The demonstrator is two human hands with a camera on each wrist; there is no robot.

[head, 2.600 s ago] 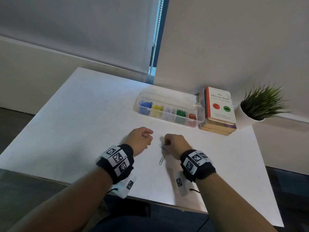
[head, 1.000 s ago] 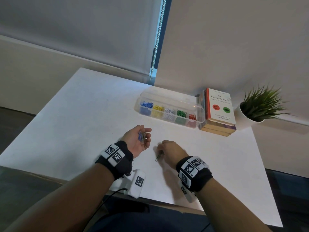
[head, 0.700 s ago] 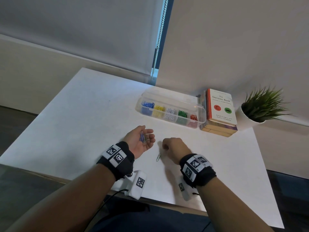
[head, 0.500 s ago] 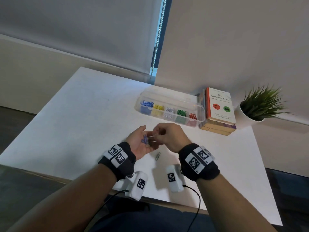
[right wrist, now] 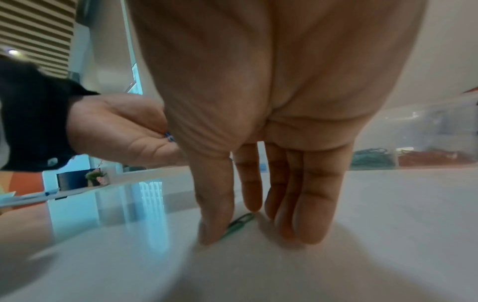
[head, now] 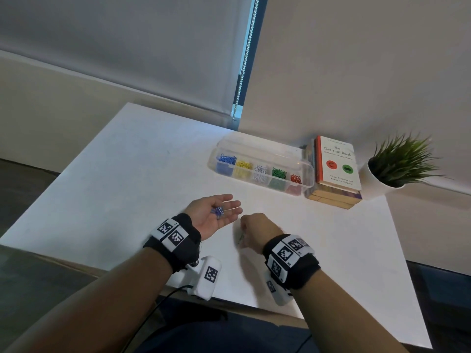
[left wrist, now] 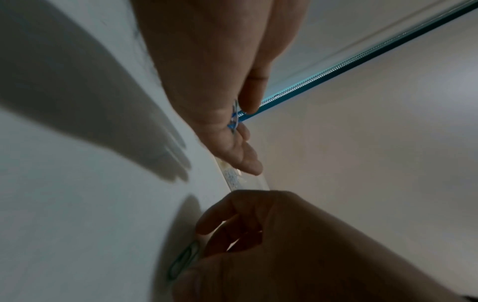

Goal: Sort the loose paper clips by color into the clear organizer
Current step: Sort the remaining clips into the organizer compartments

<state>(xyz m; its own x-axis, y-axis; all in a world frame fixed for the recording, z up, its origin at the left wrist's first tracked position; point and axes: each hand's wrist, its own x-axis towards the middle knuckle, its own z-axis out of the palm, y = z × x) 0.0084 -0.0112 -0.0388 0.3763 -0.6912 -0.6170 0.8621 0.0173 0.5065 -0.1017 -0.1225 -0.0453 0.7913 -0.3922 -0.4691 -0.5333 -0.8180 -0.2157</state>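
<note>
The clear organizer [head: 260, 149] stands at the table's far side, its compartments holding blue, yellow, white, green and red clips. My left hand [head: 204, 217] lies palm up and flat in front of it, with a few blue and white paper clips [head: 218, 211] loose in the palm [left wrist: 234, 120]. Just to its right, my right hand [head: 254, 228] points fingers down at the table. Its thumb and forefinger pinch the ends of a green paper clip [right wrist: 239, 223] that lies flat on the white tabletop [left wrist: 183, 259].
A stack of books [head: 336, 169] stands right of the organizer, and a potted plant [head: 397, 166] beyond that near the table's right edge. The table's near edge [head: 229, 300] runs just behind my wrists.
My right hand laid a clip in the left palm half a second ago, then dropped back to the table onto the green clip. The left palm has opened flatter.
</note>
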